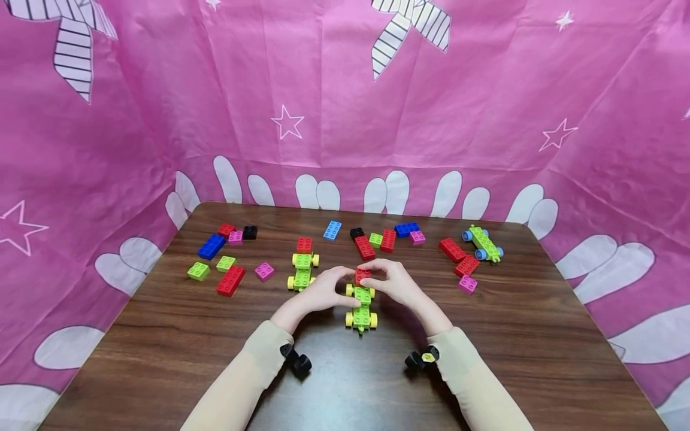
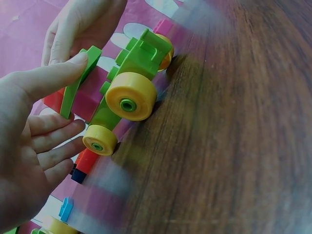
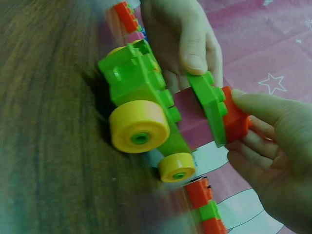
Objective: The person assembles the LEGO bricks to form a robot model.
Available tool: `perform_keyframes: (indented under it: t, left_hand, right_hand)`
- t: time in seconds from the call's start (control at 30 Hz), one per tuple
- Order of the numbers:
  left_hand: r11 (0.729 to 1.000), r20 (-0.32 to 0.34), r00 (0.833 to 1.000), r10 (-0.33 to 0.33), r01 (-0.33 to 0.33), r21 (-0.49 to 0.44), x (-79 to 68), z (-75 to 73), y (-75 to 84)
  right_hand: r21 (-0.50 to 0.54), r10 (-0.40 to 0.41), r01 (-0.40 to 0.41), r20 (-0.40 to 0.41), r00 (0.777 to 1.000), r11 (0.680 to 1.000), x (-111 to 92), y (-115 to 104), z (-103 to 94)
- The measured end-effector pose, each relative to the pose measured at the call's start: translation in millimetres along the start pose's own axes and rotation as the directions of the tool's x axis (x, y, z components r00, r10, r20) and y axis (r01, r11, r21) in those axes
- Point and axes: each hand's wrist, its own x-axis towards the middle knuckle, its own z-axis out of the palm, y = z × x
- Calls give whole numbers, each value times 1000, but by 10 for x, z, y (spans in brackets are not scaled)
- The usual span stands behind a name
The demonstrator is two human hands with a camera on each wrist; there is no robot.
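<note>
In front of me stands a green toy car base (image 1: 361, 317) with yellow wheels. A pink brick (image 3: 191, 119) sits on it, with a thin green brick (image 3: 210, 107) above and a red brick (image 1: 363, 274) on top. My left hand (image 1: 323, 290) curves in from the left, its thumb against the near end of the thin green brick and its fingers by the far end. From the right, my right hand (image 1: 400, 282) pinches the red brick between thumb and fingers. In the head view the pink brick is hidden.
Just left stands another yellow-wheeled car base (image 1: 303, 277) with a red brick (image 1: 304, 244) at its far end. A blue-wheeled car base (image 1: 484, 242) is at the back right. Loose bricks lie along both sides and the back, including a long red brick (image 1: 230, 281).
</note>
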Motion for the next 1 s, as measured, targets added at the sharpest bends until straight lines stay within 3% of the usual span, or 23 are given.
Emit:
perform_keyframes:
  t: [0.07, 0.3, 1.0]
  left_hand:
    - [1000, 1, 1000, 0, 0, -1, 3, -1, 5]
    - [1000, 20, 1000, -22, 22, -3, 5, -5, 31]
    - [999, 64, 998, -30, 30, -11, -18, -42, 15]
  right_hand:
    - [2, -6, 6, -5, 1000, 1000, -28, -59, -6]
    - [36, -6, 7, -26, 1000, 999, 88, 351, 75]
    - [-1, -55, 55, -39, 998, 998, 40, 396, 41]
